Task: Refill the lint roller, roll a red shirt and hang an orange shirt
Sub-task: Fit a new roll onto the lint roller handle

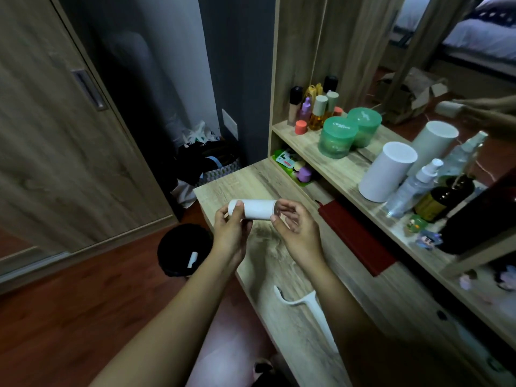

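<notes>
Head view shows both hands raised over the wooden counter (pixel 284 263), holding a white refill roll (pixel 258 209) horizontally between them. The left hand (pixel 230 233) grips the roll's left end, thumb and fingers (pixel 238 209) wrapped round it. The right hand (pixel 296 227) holds the right end, fingers (pixel 282 205) curled at the rim, where a clear covering or cap appears to sit; its exact nature cannot be determined.

The white lint roller handle (pixel 304 305) lies flat on the counter, nearer the person than the hands and apart from them. Its spindle carries no roll.

Step in hand: refilling the lint roller. The roll is judged to be in preparation, not yet mounted.

Next move: free one hand, take up the handle, align the roll's hollow core with the spindle, and push it on squarely until seated. Any protective covering should come off first.

A black bin (pixel 183 248) stands on the floor to the left of the counter, with a white piece of waste inside. No red or orange shirt can be identified; a dark red flat object (pixel 354 236) lies beside the shelf, and its nature is unclear.
</notes>
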Demonstrator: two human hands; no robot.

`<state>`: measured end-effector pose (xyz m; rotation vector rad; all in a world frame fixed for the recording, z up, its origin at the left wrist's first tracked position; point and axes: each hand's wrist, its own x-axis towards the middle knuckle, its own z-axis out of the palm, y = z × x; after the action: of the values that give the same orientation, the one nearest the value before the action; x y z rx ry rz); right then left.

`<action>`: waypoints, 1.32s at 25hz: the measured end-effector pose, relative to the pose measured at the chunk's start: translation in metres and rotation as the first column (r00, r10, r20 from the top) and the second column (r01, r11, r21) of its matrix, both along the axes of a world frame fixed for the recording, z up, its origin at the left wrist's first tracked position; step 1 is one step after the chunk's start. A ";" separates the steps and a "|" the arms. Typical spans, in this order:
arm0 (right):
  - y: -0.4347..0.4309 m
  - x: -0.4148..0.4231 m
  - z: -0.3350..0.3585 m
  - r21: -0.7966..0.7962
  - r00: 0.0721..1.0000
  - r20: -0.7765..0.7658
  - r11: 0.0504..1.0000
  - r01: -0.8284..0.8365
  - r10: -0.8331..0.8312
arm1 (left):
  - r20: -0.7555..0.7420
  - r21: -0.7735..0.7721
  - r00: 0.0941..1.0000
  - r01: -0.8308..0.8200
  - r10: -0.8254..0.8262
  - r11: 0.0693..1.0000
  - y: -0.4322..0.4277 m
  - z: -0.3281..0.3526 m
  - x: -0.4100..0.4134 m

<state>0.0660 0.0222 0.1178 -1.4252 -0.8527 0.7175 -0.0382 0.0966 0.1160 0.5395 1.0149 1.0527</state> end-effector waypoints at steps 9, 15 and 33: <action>-0.053 0.028 -0.061 -0.358 0.952 0.122 0.882 0.307 -0.282 | 0.051 -0.172 0.994 0.100 -0.092 0.980 -0.012 -0.040 0.008; -0.100 0.013 -0.114 -0.781 0.918 0.382 0.495 0.380 -0.102 | 0.088 -0.271 0.991 0.122 -0.102 0.955 -0.021 -0.053 0.003; -0.040 0.031 0.000 -0.461 0.698 0.654 0.886 0.059 0.293 | -0.203 -0.069 0.930 0.299 -0.307 0.952 0.006 -0.028 -0.040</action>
<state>0.0974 -0.0177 0.1179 -2.1545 -1.4627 0.4545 -0.0786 0.1023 0.0877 0.7646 1.0934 0.7099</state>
